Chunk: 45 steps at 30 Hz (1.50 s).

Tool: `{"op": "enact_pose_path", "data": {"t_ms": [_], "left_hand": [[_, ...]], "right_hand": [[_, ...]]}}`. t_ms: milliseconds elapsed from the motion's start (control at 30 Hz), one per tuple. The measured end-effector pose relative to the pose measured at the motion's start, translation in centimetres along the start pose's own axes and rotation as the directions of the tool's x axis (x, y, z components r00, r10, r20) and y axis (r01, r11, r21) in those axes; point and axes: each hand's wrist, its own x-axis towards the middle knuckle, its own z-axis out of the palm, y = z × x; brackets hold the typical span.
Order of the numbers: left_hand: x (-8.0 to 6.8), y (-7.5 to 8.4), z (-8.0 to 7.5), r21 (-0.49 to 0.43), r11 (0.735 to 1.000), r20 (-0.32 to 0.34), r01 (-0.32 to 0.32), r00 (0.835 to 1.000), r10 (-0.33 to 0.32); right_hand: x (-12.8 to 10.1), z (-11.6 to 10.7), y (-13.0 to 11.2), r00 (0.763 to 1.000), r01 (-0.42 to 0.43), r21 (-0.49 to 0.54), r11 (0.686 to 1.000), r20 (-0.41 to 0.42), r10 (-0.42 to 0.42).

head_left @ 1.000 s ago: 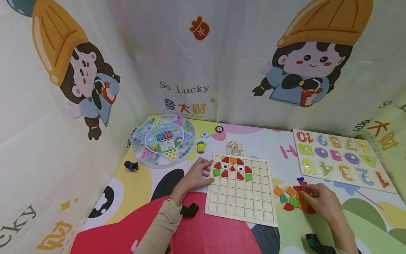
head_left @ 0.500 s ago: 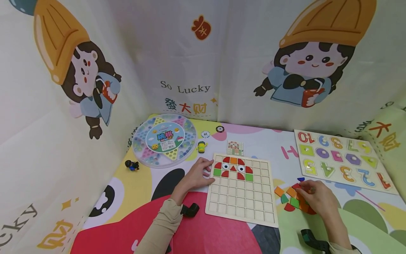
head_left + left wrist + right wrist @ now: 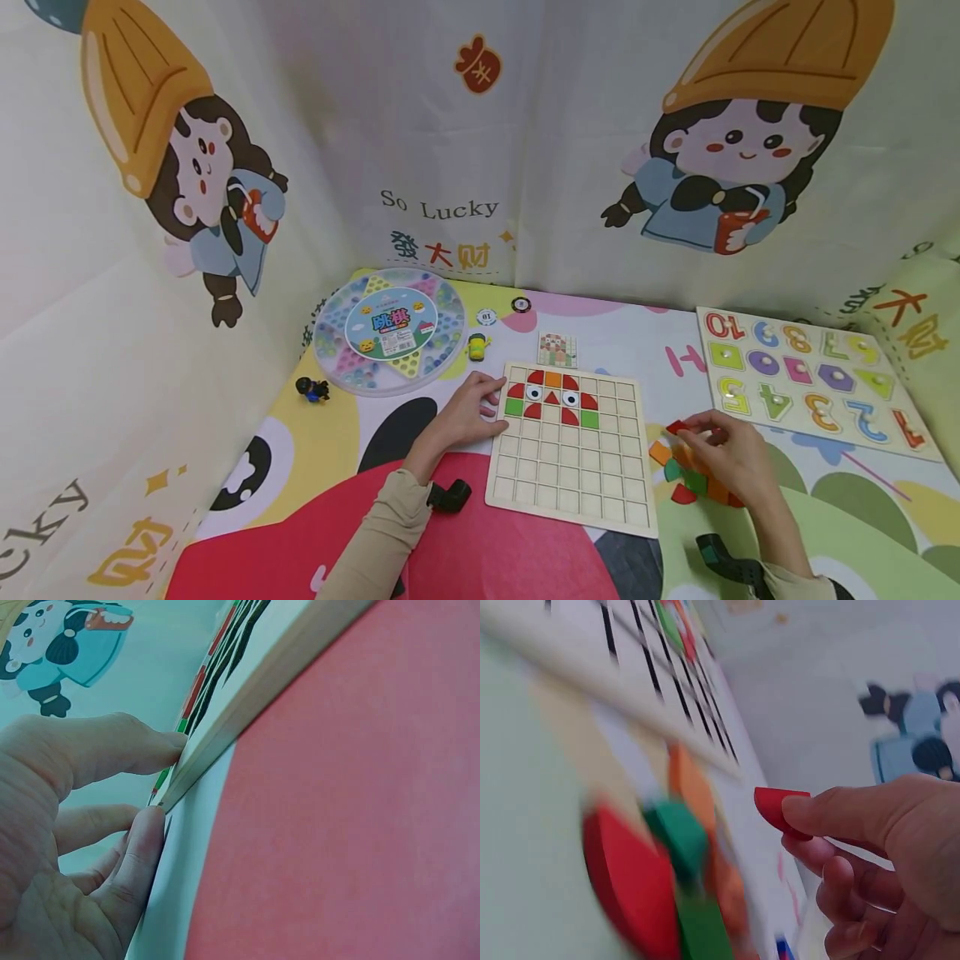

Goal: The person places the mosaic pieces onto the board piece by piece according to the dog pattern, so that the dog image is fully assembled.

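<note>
A wooden grid board lies on the mat, with red, green and orange tiles and two eye tiles set in its top rows. My left hand rests with straight fingers against the board's left edge, thumb and fingers touching it. My right hand is lifted over the pile of loose coloured tiles right of the board and pinches a red quarter-round tile between thumb and fingers.
A small pattern card lies behind the board. A round marble game sits at back left, a number puzzle at back right. Small toys and black clips lie on the mat. Fabric walls close in the back and sides.
My right hand has picked a red tile out of the pile and moved it up and left toward the board. The left hand has stayed put.
</note>
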Motion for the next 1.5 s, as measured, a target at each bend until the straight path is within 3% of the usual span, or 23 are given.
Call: {"op": "enact_pose_path", "data": {"t_ms": [200,467,933,1200,1500], "left_hand": [[-0.1,0.0,0.0,-0.003,1.000,-0.001,0.000,1.000,0.000],[0.0,0.1,0.0,-0.002,1.000,0.000,0.009,1.000,-0.009],[0.0,0.3,0.0,0.025,1.000,-0.004,0.014,1.000,-0.014],[0.1,0.2,0.0,0.032,0.999,-0.002,0.015,1.000,-0.015],[0.1,0.3,-0.1,0.051,0.999,0.001,0.001,1.000,-0.001]], "right_hand": [[1.3,2.9,-3.4,0.995,0.078,0.122,0.989,0.049,-0.084],[2.9,6.6,-7.4,0.984,0.139,0.178,0.974,0.083,-0.156],[3.1,11.5,-11.8,0.961,0.185,0.293,0.938,0.146,-0.235],[2.8,12.4,-12.8,0.962,0.156,0.267,0.951,0.179,-0.208],[2.8,13.0,-13.2,0.956,0.202,0.192,0.960,0.176,-0.236]]}}
